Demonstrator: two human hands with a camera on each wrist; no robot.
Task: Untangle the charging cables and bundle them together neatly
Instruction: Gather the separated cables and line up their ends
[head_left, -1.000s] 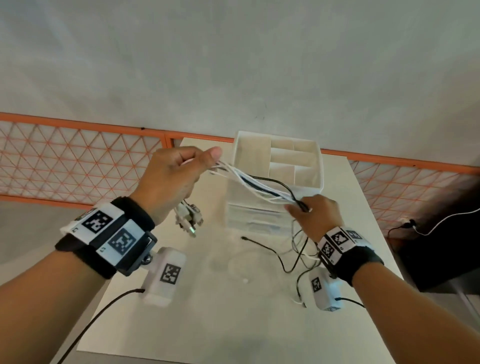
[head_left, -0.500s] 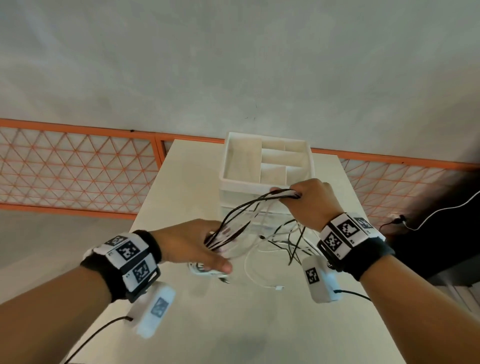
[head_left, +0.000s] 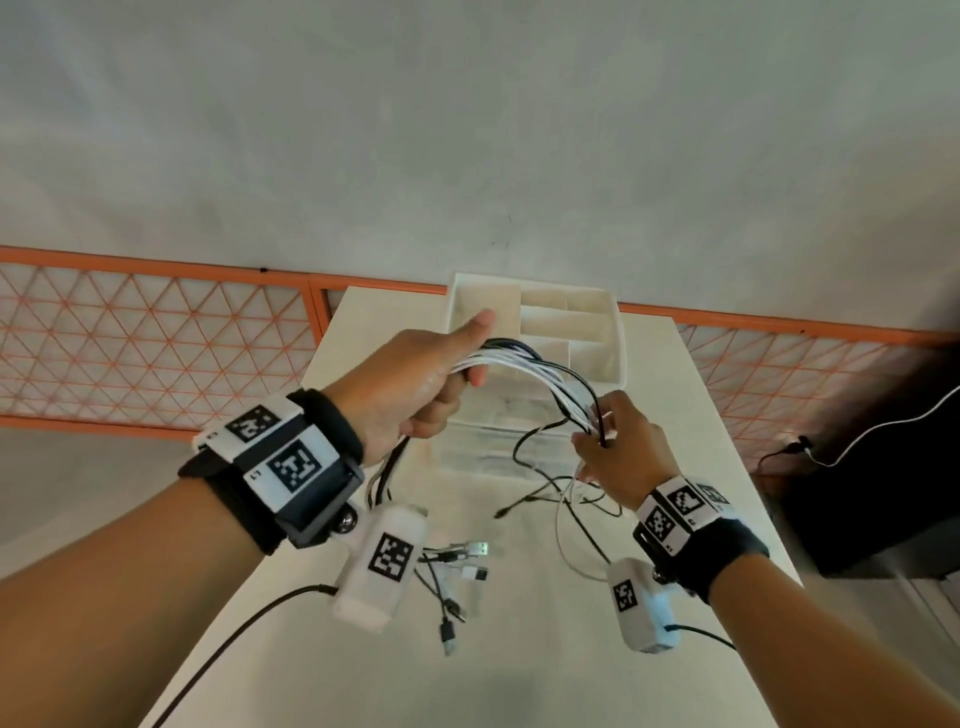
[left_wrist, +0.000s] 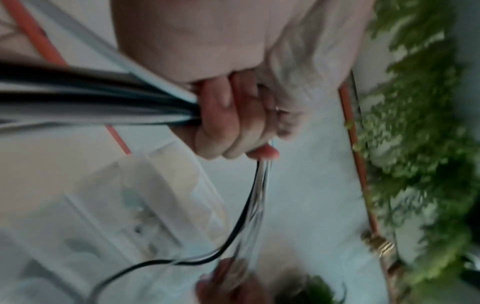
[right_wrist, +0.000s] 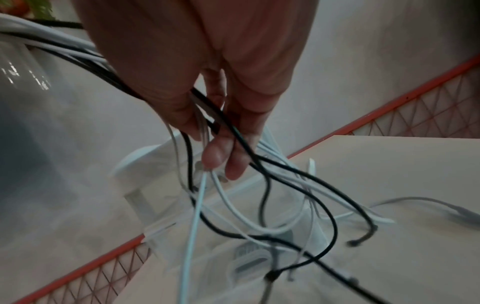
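Your left hand (head_left: 410, 384) gripped the charging cables (head_left: 524, 364); your right hand's (head_left: 618, 457) fingers (right_wrist: 221, 152) pinched the cables' far span, loose ends dangling below.

Both forearms are bare, with no sleeves. Behind the left grip (head_left: 415, 384) a black wristband (head_left: 291, 467) carries a white and black block printed with square black-and-white coded markers, and a metal screw joint links it to a white box camera (head_left: 382, 566) with its own marker and a black lead. Behind the right grip (head_left: 618, 457) sits a matching band (head_left: 711, 551), markers, white camera (head_left: 641, 605) and black lead.
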